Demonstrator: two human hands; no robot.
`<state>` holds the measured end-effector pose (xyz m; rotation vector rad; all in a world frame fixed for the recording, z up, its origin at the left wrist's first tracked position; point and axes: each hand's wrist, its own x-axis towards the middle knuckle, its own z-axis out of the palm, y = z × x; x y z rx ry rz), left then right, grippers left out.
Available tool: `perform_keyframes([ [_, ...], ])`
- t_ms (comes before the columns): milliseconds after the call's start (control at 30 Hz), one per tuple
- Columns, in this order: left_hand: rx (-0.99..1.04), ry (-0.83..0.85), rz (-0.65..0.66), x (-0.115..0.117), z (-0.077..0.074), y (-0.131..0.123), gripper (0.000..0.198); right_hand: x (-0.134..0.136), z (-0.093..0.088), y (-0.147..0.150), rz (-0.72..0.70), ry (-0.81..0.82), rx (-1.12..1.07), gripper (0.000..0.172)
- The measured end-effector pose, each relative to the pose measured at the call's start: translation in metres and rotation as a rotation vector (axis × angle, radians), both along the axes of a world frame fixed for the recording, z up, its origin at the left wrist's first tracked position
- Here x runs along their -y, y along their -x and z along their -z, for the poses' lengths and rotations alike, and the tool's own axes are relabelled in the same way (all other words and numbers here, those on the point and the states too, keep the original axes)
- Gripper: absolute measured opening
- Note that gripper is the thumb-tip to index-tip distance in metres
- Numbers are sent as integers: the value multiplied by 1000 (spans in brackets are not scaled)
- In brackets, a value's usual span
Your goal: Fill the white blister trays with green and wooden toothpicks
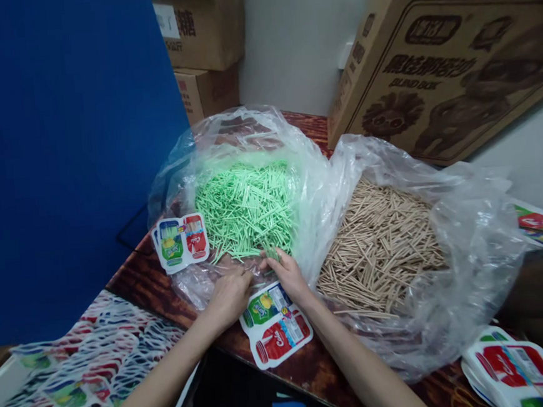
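Observation:
My right hand [289,278] is closed round a small bunch of thin green sticks [271,252] at the near edge of a loose pile of green sticks [248,205]. Beside it, my left hand [228,299] is closed with fingertips bent inward; what they pinch, if anything, is hidden. Just below both hands lies a jar-shaped card [282,342] printed with a green and a red drink jar. A small stack of similar cards [183,242], with sticks in their windows, rests at the pile's left. The green pile sits in an opened clear plastic bag [312,216].
To the right, another clear bag [466,226] holds many brown sticks [382,245]. More cards [519,366] are stacked at the lower right. A container of many packed cards [99,349] stands lower left. A blue panel [70,150] and cardboard boxes [448,58] flank the wooden table [150,282].

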<state>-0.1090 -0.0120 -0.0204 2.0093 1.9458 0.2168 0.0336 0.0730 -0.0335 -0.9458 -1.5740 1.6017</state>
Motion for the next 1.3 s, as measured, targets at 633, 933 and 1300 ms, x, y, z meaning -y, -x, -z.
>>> perform_keyframes([
  [633, 441, -361, -15, -49, -10, -11, 55, -9, 18, 7, -17, -216, 159, 24],
  [933, 440, -416, -5, -36, -17, -2, 62, -17, 0, 3, -24, -291, 246, 20],
  [1300, 487, -455, -63, -20, -17, -8, 49, -5, -6, -4, -33, -214, 128, 13],
])
